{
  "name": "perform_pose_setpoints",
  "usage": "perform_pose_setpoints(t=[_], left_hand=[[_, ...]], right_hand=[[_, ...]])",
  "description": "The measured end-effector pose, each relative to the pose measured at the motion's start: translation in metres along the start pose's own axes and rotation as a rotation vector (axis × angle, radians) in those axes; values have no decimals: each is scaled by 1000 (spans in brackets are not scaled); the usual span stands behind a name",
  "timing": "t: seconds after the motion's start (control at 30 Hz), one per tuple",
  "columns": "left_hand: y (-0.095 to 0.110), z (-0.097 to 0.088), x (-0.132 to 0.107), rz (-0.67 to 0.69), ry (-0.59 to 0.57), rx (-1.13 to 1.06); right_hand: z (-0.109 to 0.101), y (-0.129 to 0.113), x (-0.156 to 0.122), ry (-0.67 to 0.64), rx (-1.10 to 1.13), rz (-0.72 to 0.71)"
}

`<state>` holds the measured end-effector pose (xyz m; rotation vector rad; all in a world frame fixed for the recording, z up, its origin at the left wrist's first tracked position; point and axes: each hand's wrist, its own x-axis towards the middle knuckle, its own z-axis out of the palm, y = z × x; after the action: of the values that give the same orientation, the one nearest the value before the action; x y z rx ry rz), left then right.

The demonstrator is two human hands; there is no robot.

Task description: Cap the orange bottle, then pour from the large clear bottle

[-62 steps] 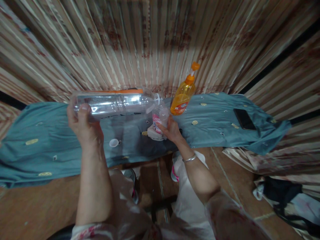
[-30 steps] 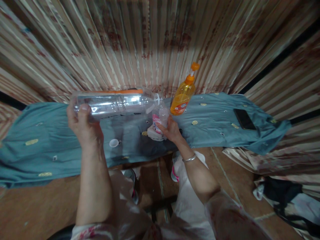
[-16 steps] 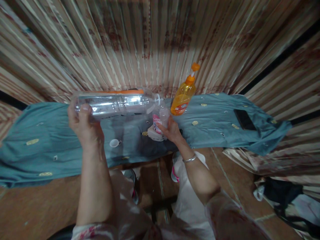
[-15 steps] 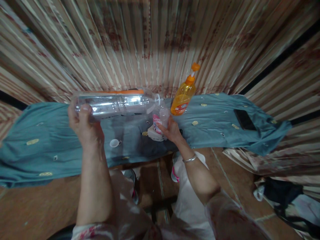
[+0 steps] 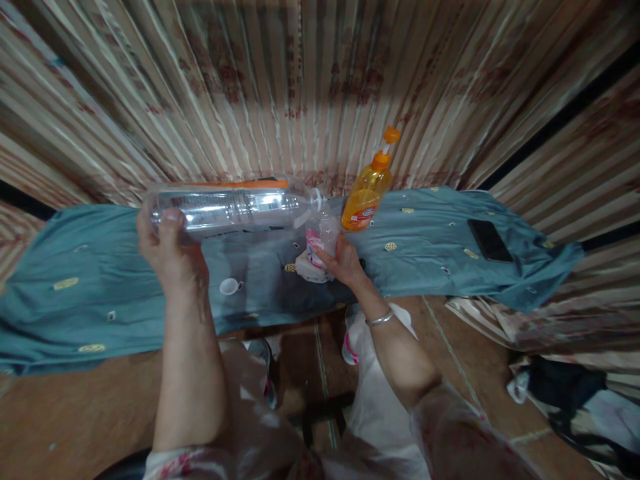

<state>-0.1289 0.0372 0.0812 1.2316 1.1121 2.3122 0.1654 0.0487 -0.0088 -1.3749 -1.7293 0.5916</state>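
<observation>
My left hand (image 5: 173, 250) is closed round the base of a large clear plastic bottle (image 5: 230, 208), which lies almost level in the air with its neck to the right. The mouth of that bottle meets the top of a small clear bottle (image 5: 327, 230) with a pink label. Fingers of my right hand (image 5: 346, 260) wrap the small bottle, which stands near a crumpled whitish cloth or bag (image 5: 313, 268). Just behind my right hand, a pump bottle of orange liquid (image 5: 365, 200) stands on the cloth. Whether liquid flows between the two mouths I cannot make out.
A teal patterned cloth (image 5: 425, 260) covers the narrow table. On it lie a white cap (image 5: 229, 287), left of the small bottle, and a black phone (image 5: 489, 240) at the right. Pleated curtains (image 5: 310, 87) hang close behind. A dark bag (image 5: 570, 387) rests on the floor at right.
</observation>
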Motion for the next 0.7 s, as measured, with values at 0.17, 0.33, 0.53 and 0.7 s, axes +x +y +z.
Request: perform_pose_setpoints(t=[0.17,0.33,0.53,0.7], left_hand=[[2,0,0,1,-56,1],[4,1,0,-24,-21,-36],[2,2,1,-11,-8,-17],[2,1,-1,3,-5,-52]], right_hand=[[1,3,0,-8,-14,-3],[2,3,1,-14,-45,-8],[2,2,0,-3,-35,2],[1,2,0,-7,-31,0]])
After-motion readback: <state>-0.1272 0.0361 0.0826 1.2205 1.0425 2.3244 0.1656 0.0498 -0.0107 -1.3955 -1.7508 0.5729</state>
